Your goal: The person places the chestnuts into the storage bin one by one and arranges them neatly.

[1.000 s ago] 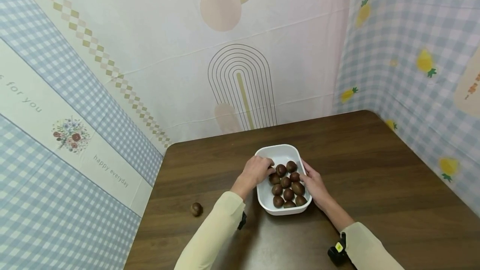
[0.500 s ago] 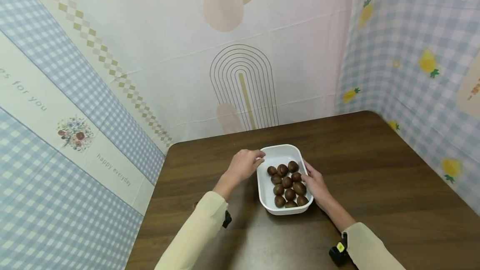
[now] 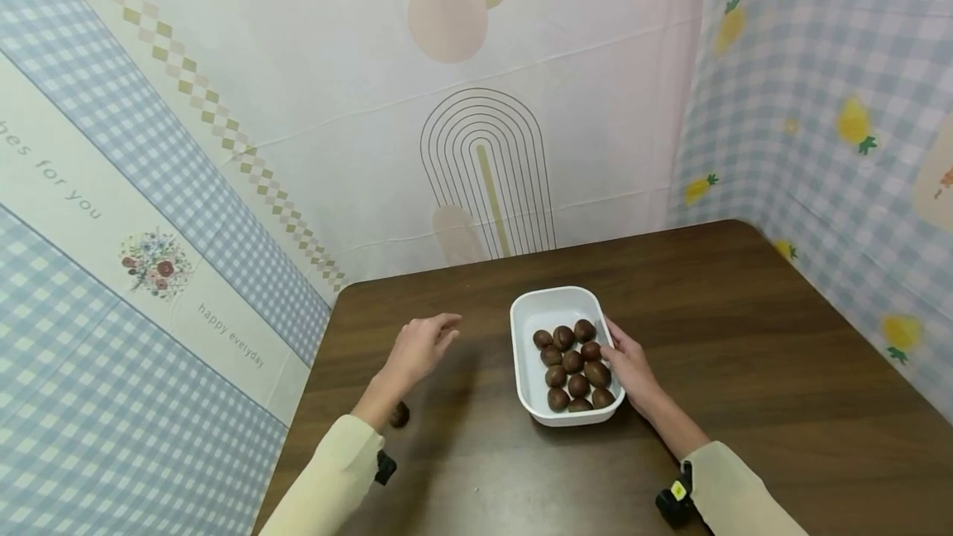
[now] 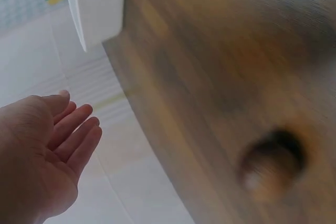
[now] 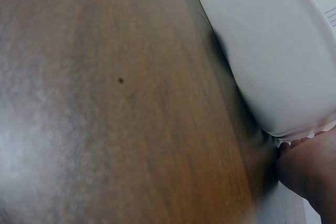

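A white rectangular dish (image 3: 526,370) holds several chestnut-like brown nuts (image 3: 572,362), bunched toward its near right part. My right hand (image 3: 631,364) grips the dish's right side, thumb over the rim and fingers outside the wall. In the right wrist view the dish's outer wall (image 5: 273,51) fills the top right, and part of my right hand (image 5: 310,169) is at its lower edge. My left hand (image 3: 419,347) is above the table left of the dish, fingers loosely bent and holding nothing. A loose brown nut (image 3: 399,414) lies by my left wrist, partly covered; it is blurred in the left wrist view.
The dark wooden table (image 3: 476,470) reaches back to a pale patterned cloth (image 3: 357,147). Checked blue cloth hangs along the left and right sides. A black wrist camera (image 3: 674,504) is strapped to my right wrist.
My left hand has left the dish and moved left toward the loose nut. One more nut now shows in the dish where its fingers were. The right hand stays on the dish.
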A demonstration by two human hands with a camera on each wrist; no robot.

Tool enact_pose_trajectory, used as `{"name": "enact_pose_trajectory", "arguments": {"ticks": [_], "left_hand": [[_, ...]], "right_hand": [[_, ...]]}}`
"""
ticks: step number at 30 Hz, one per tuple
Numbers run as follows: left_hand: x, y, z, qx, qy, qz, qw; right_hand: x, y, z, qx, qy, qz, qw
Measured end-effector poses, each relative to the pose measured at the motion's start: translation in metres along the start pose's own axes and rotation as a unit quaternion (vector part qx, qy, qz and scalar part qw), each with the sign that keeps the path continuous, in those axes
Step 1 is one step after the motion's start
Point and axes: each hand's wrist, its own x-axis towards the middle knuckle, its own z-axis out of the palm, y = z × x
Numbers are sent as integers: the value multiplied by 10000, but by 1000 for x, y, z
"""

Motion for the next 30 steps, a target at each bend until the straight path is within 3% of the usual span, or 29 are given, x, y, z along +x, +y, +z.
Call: {"name": "enact_pose_trajectory", "arguments": {"ticks": [10, 14, 19, 24, 30], "left_hand": [[-48, -38, -11, -124, -606, -725, 9954], [-62, -47, -15, -20, -1123, -994, 9887], [-75, -49, -20, 443, -1608, -1285, 9776], [-85, -48, -24, 744, -1717, -1198, 9750], [-90, -47, -24, 647, -1616, -1255, 9767]], "right_hand": [[1, 1, -1, -31, 19, -3, 10000], [1, 1, 0, -28, 40, -39, 10000], [2, 0, 2, -51, 67, -80, 9999], [1, -1, 2, -14, 82, -89, 9999], [0, -2, 0, 27, 2, -43, 10000]]}}
